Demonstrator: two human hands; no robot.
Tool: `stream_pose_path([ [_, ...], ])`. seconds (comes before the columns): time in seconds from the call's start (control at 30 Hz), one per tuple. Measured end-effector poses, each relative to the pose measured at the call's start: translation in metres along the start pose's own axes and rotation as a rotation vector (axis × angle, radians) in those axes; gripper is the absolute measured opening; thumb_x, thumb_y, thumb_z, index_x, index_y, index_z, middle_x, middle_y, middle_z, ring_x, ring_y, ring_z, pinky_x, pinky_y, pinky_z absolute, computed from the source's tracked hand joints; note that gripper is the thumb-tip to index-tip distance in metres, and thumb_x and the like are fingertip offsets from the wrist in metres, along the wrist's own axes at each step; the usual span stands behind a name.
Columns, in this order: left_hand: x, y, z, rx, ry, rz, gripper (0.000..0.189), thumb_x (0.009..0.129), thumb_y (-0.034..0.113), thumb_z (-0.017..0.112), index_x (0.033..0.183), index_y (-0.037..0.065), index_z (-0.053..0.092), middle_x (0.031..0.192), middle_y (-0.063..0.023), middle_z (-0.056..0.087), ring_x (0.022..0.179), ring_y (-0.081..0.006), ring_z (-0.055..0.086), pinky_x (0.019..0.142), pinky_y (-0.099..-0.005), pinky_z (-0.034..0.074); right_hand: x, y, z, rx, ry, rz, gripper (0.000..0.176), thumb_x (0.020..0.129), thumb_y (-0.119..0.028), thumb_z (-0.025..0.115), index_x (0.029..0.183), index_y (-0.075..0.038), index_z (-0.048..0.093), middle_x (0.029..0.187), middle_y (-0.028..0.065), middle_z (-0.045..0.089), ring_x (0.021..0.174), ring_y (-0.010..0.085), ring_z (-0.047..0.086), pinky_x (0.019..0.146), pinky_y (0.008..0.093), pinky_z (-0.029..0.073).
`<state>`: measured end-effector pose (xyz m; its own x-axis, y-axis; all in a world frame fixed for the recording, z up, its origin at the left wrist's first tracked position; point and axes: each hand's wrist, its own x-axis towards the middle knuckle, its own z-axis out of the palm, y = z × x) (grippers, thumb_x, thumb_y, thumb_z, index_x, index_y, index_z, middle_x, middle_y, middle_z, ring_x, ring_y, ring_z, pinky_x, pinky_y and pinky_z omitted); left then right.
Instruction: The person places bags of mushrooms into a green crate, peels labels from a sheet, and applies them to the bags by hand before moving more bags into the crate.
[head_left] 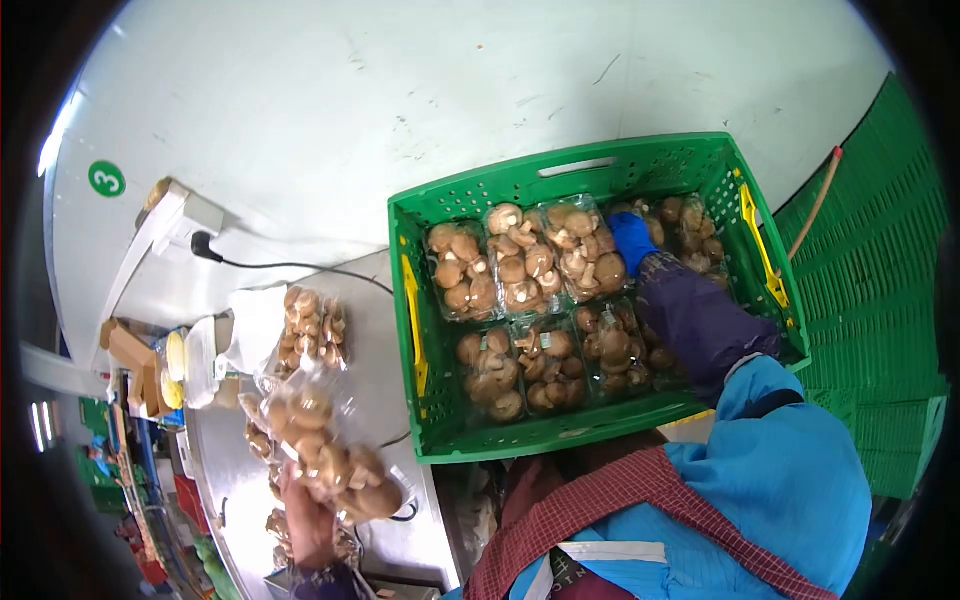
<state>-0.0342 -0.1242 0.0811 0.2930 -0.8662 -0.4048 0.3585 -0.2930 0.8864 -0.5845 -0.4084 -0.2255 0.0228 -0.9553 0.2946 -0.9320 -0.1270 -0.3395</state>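
My bare left hand grips a clear plastic pack of brown mushrooms, lifted and slightly blurred over the metal table. In the green crate, my blue-gloved right hand reaches down onto the packs in the back row. Its fingers are mostly hidden, so I cannot make out its grip. Beside it lies a mushroom pack to the left, and another mushroom pack is to the right. Several more packs lie in two rows, the front one partly covered by my right sleeve.
More mushroom packs lie on the metal table at left. A black plug and cable run from a white socket box along the wall. Green stacked crates stand at right. A cardboard box sits at far left.
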Motion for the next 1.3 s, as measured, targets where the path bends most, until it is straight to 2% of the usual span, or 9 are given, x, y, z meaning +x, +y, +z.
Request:
stream_pose_path([
  [0.1, 0.039, -0.016, 0.068, -0.038, -0.185, -0.149, 0.028, 0.090, 0.014, 0.041, 0.116, 0.003, 0.045, 0.104, -0.0094, 0.057, 0.090, -0.0199, 0.059, 0.078, -0.0319, 0.050, -0.008, -0.039, -0.037, -0.372, -0.011, -0.095, 0.015, 0.079, -0.010, 0.050, 0.093, -0.006, 0.056, 0.082, 0.0176, 0.058, 0.077, 0.0343, 0.057, 0.068, 0.0419, 0.045],
  [0.23, 0.049, -0.040, 0.186, -0.028, -0.263, -0.224, 0.031, 0.089, 0.016, 0.042, 0.117, 0.003, 0.047, 0.110, -0.0096, 0.056, 0.099, -0.0219, 0.056, 0.084, -0.0361, 0.047, -0.007, -0.095, -0.108, 0.887, 0.129, 0.140, 0.025, 0.084, -0.026, 0.057, 0.096, -0.005, 0.053, 0.091, 0.0079, 0.059, 0.081, 0.0242, 0.056, 0.070, 0.0380, 0.047],
  [0.3, 0.066, -0.067, 0.226, -0.065, -0.319, -0.253, 0.029, 0.088, 0.018, 0.045, 0.114, 0.006, 0.051, 0.110, -0.0080, 0.057, 0.099, -0.0198, 0.056, 0.084, -0.0344, 0.046, -0.018, -0.137, -0.184, 1.400, -0.513, 0.439, 0.035, 0.086, -0.033, 0.056, 0.105, -0.003, 0.051, 0.096, 0.0060, 0.058, 0.083, 0.0184, 0.056, 0.074, 0.0331, 0.049],
  [0.5, 0.116, -0.143, 0.317, 0.368, -0.804, 0.055, 0.056, 0.090, 0.042, 0.044, 0.131, 0.006, 0.031, 0.128, -0.0126, 0.043, 0.116, -0.0239, 0.043, 0.094, -0.0334, 0.037, -0.045, -0.125, -0.235, 1.688, -0.500, 0.440, 0.042, 0.086, -0.031, 0.055, 0.116, -0.003, 0.047, 0.102, 0.0077, 0.058, 0.091, 0.0137, 0.056, 0.078, 0.0284, 0.048],
  [0.57, 0.121, -0.165, 0.329, 1.198, -0.563, 0.833, 0.076, 0.081, 0.043, 0.058, 0.135, 0.004, 0.022, 0.135, -0.0205, 0.030, 0.124, -0.0331, 0.032, 0.101, -0.0435, 0.028, -0.043, -0.085, -0.227, 1.668, -0.402, 0.509, 0.038, 0.086, -0.028, 0.055, 0.115, -0.004, 0.048, 0.098, 0.0070, 0.057, 0.085, 0.0140, 0.057, 0.076, 0.0280, 0.048],
  [0.8, 0.143, -0.202, 0.347, 1.566, -0.503, 1.004, 0.085, 0.071, 0.042, 0.066, 0.134, 0.003, 0.023, 0.137, -0.0221, 0.023, 0.125, -0.0376, 0.026, 0.098, -0.0588, 0.017, -0.039, -0.003, -0.164, 1.166, -0.191, 0.698, 0.041, 0.086, -0.035, 0.051, 0.113, -0.004, 0.051, 0.105, 0.0060, 0.054, 0.094, 0.0150, 0.050, 0.079, 0.0303, 0.043],
  [1.1, 0.118, -0.154, 0.317, 1.238, -0.601, 0.851, 0.076, 0.071, 0.039, 0.065, 0.131, 0.008, 0.031, 0.129, -0.0203, 0.031, 0.123, -0.0403, 0.026, 0.096, -0.0602, 0.020, -0.031, 0.113, -0.108, -0.462, -0.025, -0.389, 0.044, 0.090, -0.023, 0.047, 0.124, 0.004, 0.042, 0.126, 0.0186, 0.044, 0.117, 0.0264, 0.042, 0.099, 0.0341, 0.031],
  [1.17, 0.098, -0.109, 0.277, 1.137, -0.548, 0.941, 0.075, 0.071, 0.032, 0.066, 0.131, 0.008, 0.029, 0.131, -0.0211, 0.030, 0.125, -0.0411, 0.023, 0.097, -0.0594, 0.022, -0.006, 0.070, -0.127, 0.397, 0.045, 0.142, 0.038, 0.090, -0.016, 0.046, 0.124, 0.002, 0.043, 0.124, 0.0162, 0.047, 0.116, 0.0237, 0.043, 0.097, 0.0326, 0.033],
  [1.3, 0.078, -0.042, 0.141, 1.056, 0.040, 1.034, 0.065, 0.066, 0.023, 0.069, 0.123, 0.005, 0.041, 0.116, -0.0209, 0.045, 0.110, -0.0360, 0.042, 0.093, -0.0444, 0.035, 0.042, 0.028, -0.114, 0.414, -0.023, -0.250, 0.034, 0.092, -0.015, 0.042, 0.123, -0.002, 0.046, 0.121, 0.0114, 0.049, 0.112, 0.0204, 0.045, 0.094, 0.0313, 0.036],
])
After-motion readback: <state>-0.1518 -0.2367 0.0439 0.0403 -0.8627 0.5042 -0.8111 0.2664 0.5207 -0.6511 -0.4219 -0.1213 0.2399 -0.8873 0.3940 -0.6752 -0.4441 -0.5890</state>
